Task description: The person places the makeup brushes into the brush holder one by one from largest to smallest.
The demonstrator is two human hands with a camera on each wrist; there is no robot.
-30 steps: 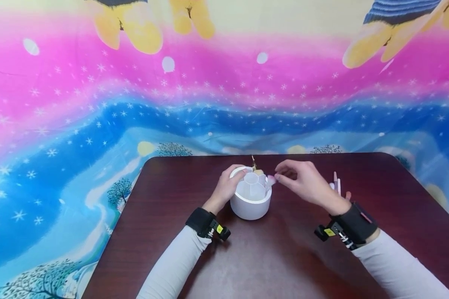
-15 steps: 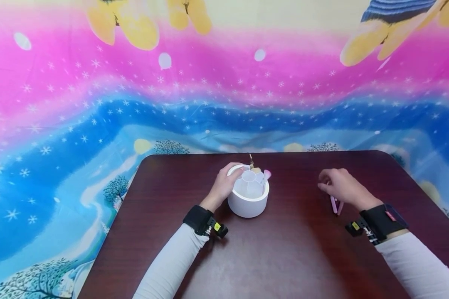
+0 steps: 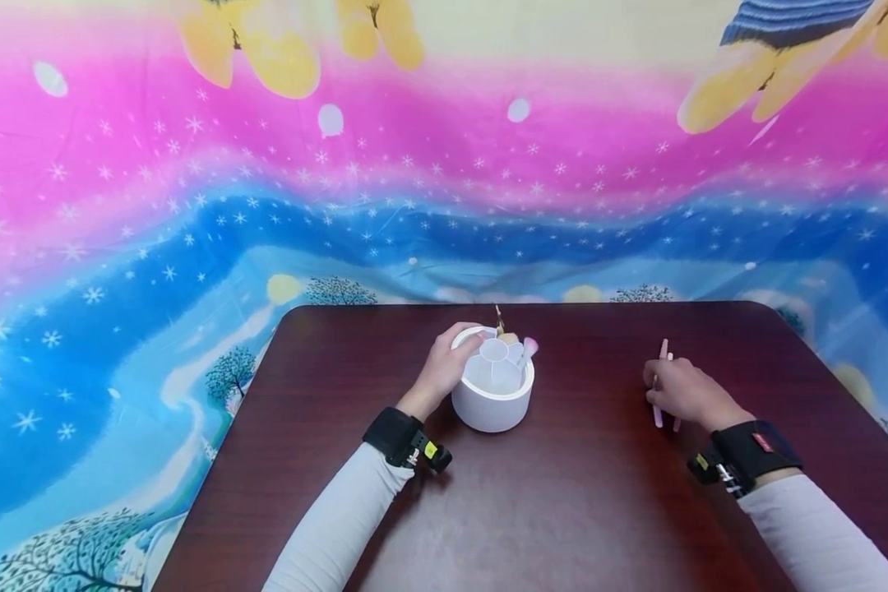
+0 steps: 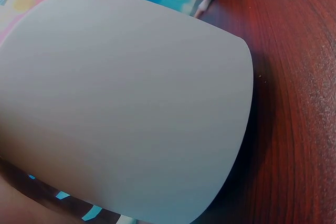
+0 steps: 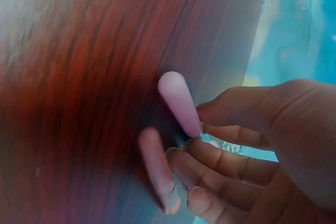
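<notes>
- The left hand [image 3: 447,367] rests against the left wall of a round white holder [image 3: 492,403]; its fingers curl round the wall and reach the rim, so this grip is closed on the holder.
- The holder stands upright near the middle of the dark wooden surface [image 3: 548,510], toward its far edge. Inside, thin dividers split it into compartments round a small central cup.
- A few brushes [image 3: 524,349] stand in the far compartments, among them one with a pink head and one with a thin dark stem; which compartment each sits in cannot be told.
- In the left wrist view the holder's [image 4: 126,108] blank white wall fills nearly the whole frame.
- The right hand [image 3: 682,392] lies low on the surface, well apart from the holder, to its right.
- Its fingers curl about two pink brush handles [image 3: 663,352] that lie side by side on the surface; the far ends stick out beyond the knuckles.
- In the right wrist view one pink handle [image 5: 179,103] is pinched between thumb and fingertips [image 5: 210,174], its rounded end raised; the second handle [image 5: 155,167] lies just beside it under the fingers.
- A bright pink and blue starry cloth [image 3: 118,247] hangs behind the surface.
</notes>
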